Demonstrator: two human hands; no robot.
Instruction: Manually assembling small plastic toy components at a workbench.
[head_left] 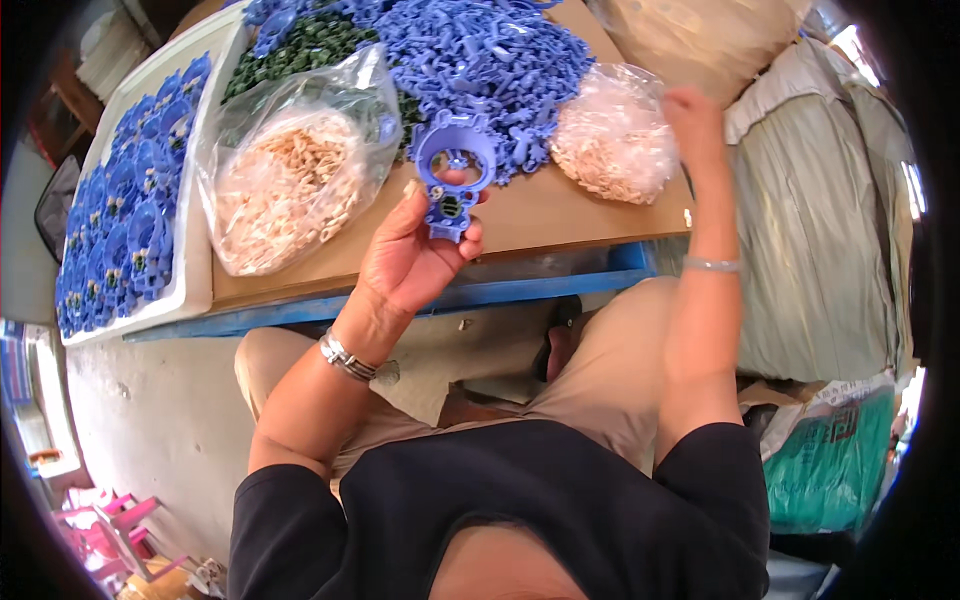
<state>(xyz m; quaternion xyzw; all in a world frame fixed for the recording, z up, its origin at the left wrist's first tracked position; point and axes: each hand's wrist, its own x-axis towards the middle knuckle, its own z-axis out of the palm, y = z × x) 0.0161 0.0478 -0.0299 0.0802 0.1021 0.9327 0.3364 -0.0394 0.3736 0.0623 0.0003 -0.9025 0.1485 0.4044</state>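
Note:
My left hand (415, 240) grips a blue plastic housing (450, 205) by its lower end, above the near edge of the table. The housing has a large round ring at its far end and a dark green insert in its narrow part. Off to the right, my right hand (692, 115) is raised beside a clear bag of small beige parts (610, 160). Its fingers look curled together, though blurred; what they hold, if anything, cannot be made out.
A big pile of small blue parts (480, 60) and a dark green pile (295, 55) cover the back of the brown tabletop (520, 225). Another bag of beige parts (290, 190) lies left, beside a white tray (195, 240) of blue housings. Grey-green sacks (815, 220) stand right.

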